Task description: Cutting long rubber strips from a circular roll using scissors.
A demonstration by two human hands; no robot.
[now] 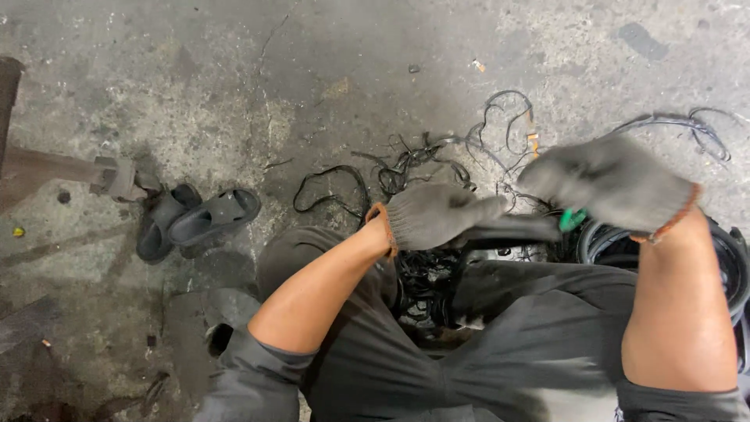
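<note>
The person is sitting low over a rough, stained concrete floor (pixel 234 94), wearing 2 grey knitted work gloves with orange cuffs. The left hand (pixel 433 215) is closing its grip around a dark, flat strip of rubber (pixel 508 229), which is running level from that hand toward the right hand, above the lap. The right hand (pixel 613 184) is blurring with motion; its fingers are curling over something with a small green part (pixel 572 219) just at the strip's far end, but I cannot tell what that grip is holding or how tightly.

Thin black offcuts (pixel 406 160), curly and tangled like wire, are lying scattered on the floor beyond the hands. Coiled black rubber rings (pixel 723 258) are sitting just beside the right forearm. 2 dark moulded slide sandals (pixel 199 219) are resting well apart to the left, near a rusty metal bar (pixel 55 168).
</note>
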